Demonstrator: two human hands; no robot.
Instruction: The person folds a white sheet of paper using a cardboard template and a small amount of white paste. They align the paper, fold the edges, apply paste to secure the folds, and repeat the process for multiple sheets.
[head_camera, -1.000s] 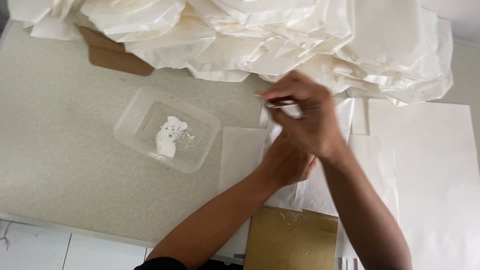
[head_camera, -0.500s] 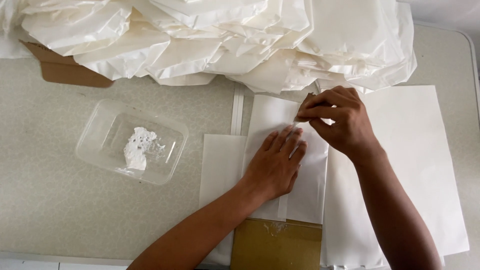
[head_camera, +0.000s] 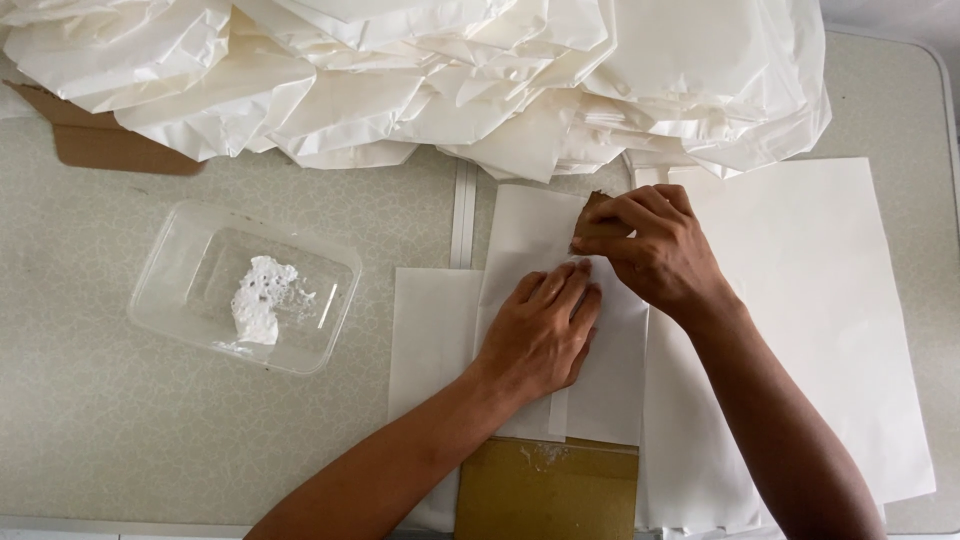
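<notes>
I note the folded white sheet (head_camera: 560, 300) lying flat on the table (head_camera: 120, 430), directly under my left hand (head_camera: 540, 335) and just below my right hand (head_camera: 655, 250).

Left hand: open, fingers together and spread flat, palm pressing the sheet down. It grips nothing; it only bears on the paper.

Right hand: closed narrow, fingertips pinched on a small brown piece (head_camera: 592, 215) at the sheet's upper edge. Whether the piece touches the paper I cannot tell.

In my judgement the work goes best with the left palm kept firm so the sheet cannot slide, and the brown piece drawn evenly along the edge, not dabbed.

Toward my wrist, a brown card (head_camera: 545, 490) shows from beneath the sheet, with a pale smear on it. Right of my right hand lies a larger white sheet (head_camera: 830, 320), flat. Well to the left of my left hand stands a clear tray (head_camera: 180, 270) holding a white paste lump (head_camera: 258, 305). Beyond both hands, a heap of white bags (head_camera: 450, 70) covers the far side of the table, with a cardboard scrap (head_camera: 100, 145) at its left end.
</notes>
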